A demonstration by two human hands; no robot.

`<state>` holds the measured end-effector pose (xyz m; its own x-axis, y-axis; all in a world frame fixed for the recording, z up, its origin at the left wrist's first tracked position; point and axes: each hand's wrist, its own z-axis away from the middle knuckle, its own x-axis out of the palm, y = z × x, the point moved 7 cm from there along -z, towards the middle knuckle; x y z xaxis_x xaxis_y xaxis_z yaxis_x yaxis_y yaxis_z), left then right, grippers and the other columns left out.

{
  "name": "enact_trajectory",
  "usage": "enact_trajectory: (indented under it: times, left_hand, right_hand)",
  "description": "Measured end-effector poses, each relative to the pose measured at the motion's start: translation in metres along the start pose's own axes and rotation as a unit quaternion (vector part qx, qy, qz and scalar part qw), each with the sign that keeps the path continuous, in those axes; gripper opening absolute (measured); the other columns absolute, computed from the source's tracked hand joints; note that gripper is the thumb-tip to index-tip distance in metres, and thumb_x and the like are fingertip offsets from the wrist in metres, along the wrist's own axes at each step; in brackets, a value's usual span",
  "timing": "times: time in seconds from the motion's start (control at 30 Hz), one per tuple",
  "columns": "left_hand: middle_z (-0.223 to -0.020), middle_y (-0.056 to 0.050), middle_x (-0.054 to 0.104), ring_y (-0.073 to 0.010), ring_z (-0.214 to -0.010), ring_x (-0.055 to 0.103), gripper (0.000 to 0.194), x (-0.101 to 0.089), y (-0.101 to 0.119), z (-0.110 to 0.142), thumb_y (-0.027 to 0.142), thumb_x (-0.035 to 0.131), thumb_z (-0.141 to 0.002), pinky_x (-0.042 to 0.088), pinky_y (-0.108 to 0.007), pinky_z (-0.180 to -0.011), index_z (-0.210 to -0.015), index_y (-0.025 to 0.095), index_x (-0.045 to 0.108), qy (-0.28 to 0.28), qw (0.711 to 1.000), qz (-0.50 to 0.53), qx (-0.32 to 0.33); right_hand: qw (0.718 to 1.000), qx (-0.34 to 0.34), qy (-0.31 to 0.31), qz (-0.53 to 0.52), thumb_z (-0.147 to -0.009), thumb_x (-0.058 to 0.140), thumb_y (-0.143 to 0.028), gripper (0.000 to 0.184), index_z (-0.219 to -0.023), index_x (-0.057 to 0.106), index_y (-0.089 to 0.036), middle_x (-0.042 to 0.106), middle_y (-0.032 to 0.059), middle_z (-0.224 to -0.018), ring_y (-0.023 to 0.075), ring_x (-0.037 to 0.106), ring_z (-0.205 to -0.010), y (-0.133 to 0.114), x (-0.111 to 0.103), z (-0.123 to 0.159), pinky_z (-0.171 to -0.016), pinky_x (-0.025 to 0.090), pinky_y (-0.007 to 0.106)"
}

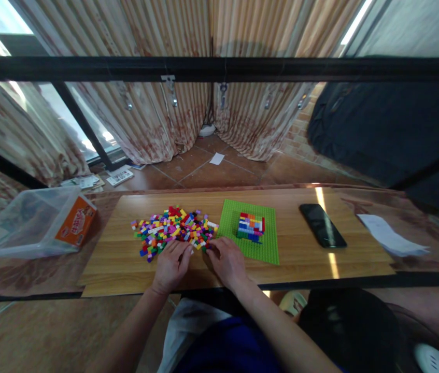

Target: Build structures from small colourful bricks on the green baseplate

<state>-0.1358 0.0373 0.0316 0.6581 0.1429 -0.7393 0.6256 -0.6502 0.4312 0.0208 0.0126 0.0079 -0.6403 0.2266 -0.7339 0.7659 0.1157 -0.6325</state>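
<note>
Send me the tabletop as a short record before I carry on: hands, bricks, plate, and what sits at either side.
Left hand: left hand at the near edge of the loose bricks; grip unclear
Right hand: right hand at their near right edge; any held piece too small to tell
Loose bricks: mixed colours, in a spread pile
Plate: green baseplate, right of the pile
Build: multicoloured brick block on the baseplate
Left side: clear plastic box, orange label
Right side: black phone, then white paper
</note>
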Motion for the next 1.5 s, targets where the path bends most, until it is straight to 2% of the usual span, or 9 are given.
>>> enact_trajectory:
  times: [0.27, 0.43, 0.63, 0.87, 1.03, 1.1, 1.2, 1.3, 1.5]
  left_hand:
    - [-0.083, -0.004, 0.07, -0.0178, -0.08, 0.063, 0.017, -0.003, -0.001, 0.0, 0.022, 0.049, -0.093, 0.049, -0.035, -0.084, -0.088, 0.019, 0.065, 0.017, 1.0, -0.001, -0.011]
    - [-0.08, -0.003, 0.07, -0.0173, -0.078, 0.063, 0.017, -0.004, -0.002, 0.001, 0.022, 0.049, -0.093, 0.049, -0.035, -0.085, -0.087, 0.018, 0.064, 0.021, 1.0, -0.008, -0.01]
    - [-0.083, -0.003, 0.07, -0.0175, -0.079, 0.063, 0.015, -0.003, -0.002, 0.0, 0.021, 0.05, -0.093, 0.049, -0.034, -0.086, -0.09, 0.017, 0.064, 0.019, 1.0, -0.014, 0.01]
    - [-0.081, -0.004, 0.07, -0.0171, -0.077, 0.063, 0.017, -0.004, -0.002, -0.001, 0.022, 0.049, -0.093, 0.048, -0.031, -0.082, -0.088, 0.017, 0.065, 0.023, 1.0, -0.005, 0.013]
    - [-0.082, -0.005, 0.07, -0.0172, -0.078, 0.064, 0.017, -0.004, -0.003, -0.001, 0.023, 0.05, -0.092, 0.048, -0.03, -0.081, -0.088, 0.016, 0.065, 0.02, 1.0, -0.001, 0.015]
    - [-0.082, -0.005, 0.07, -0.0169, -0.078, 0.064, 0.017, -0.003, -0.003, -0.002, 0.023, 0.05, -0.092, 0.048, -0.029, -0.08, -0.089, 0.016, 0.065, 0.018, 1.0, 0.001, 0.015]
    - [-0.081, -0.005, 0.07, -0.0166, -0.078, 0.064, 0.017, -0.003, -0.003, -0.002, 0.023, 0.05, -0.092, 0.048, -0.029, -0.079, -0.089, 0.016, 0.065, 0.015, 1.0, 0.003, 0.019]
    - [-0.081, -0.005, 0.07, -0.0166, -0.078, 0.063, 0.017, -0.003, -0.003, -0.002, 0.023, 0.049, -0.093, 0.048, -0.029, -0.079, -0.089, 0.016, 0.065, 0.015, 1.0, -0.001, 0.025]
    - [-0.081, -0.005, 0.07, -0.0172, -0.079, 0.063, 0.017, -0.003, -0.005, -0.002, 0.024, 0.049, -0.093, 0.048, -0.03, -0.078, -0.091, 0.016, 0.065, 0.021, 0.999, -0.007, 0.025]
  right_hand:
    - [0.998, 0.033, 0.045, 0.021, -0.091, 0.047, -0.02, 0.025, -0.107, 0.066, -0.019, 0.065, 0.0087, -0.095, 0.0213, 0.06, -0.091, 0.017, -0.012, -0.022, -0.083, 0.046, 0.033]
    - [0.995, 0.006, -0.012, 0.099, -0.095, 0.039, -0.017, 0.032, -0.116, 0.064, -0.021, 0.063, 0.0088, -0.096, 0.021, 0.057, -0.092, 0.014, -0.003, -0.038, -0.082, 0.044, 0.031]
    - [0.991, 0.003, -0.028, 0.133, -0.095, 0.04, -0.015, 0.026, -0.101, 0.065, -0.017, 0.063, 0.01, -0.096, 0.0218, 0.055, -0.092, 0.014, 0.005, -0.045, -0.082, 0.043, 0.032]
    - [0.998, 0.036, 0.06, 0.001, -0.093, 0.048, -0.022, 0.018, -0.091, 0.065, -0.018, 0.068, 0.0066, -0.091, 0.019, 0.06, -0.089, 0.015, -0.021, -0.024, -0.083, 0.045, 0.03]
    - [0.982, 0.125, 0.136, -0.048, -0.093, 0.047, -0.034, 0.024, -0.093, 0.066, -0.019, 0.071, 0.0058, -0.087, 0.0183, 0.065, -0.076, 0.059, -0.059, 0.021, -0.069, 0.05, 0.029]
    - [0.951, 0.203, 0.195, -0.129, -0.088, 0.053, -0.039, 0.025, -0.092, 0.068, -0.019, 0.072, 0.0064, -0.088, 0.0203, 0.066, -0.081, 0.091, -0.077, 0.037, -0.074, 0.05, 0.032]
    - [0.926, 0.25, 0.213, -0.184, -0.082, 0.058, -0.041, 0.03, -0.093, 0.071, -0.017, 0.073, 0.009, -0.091, 0.0229, 0.066, -0.085, 0.123, -0.091, 0.041, -0.078, 0.05, 0.035]
    - [0.929, 0.243, 0.21, -0.184, -0.08, 0.058, -0.04, 0.03, -0.093, 0.073, -0.016, 0.073, 0.0099, -0.094, 0.0236, 0.066, -0.087, 0.134, -0.097, 0.03, -0.08, 0.049, 0.036]
    - [0.934, 0.227, 0.191, -0.2, -0.079, 0.057, -0.037, 0.029, -0.091, 0.074, -0.016, 0.074, 0.0089, -0.089, 0.022, 0.067, -0.082, 0.13, -0.097, 0.008, -0.076, 0.05, 0.034]
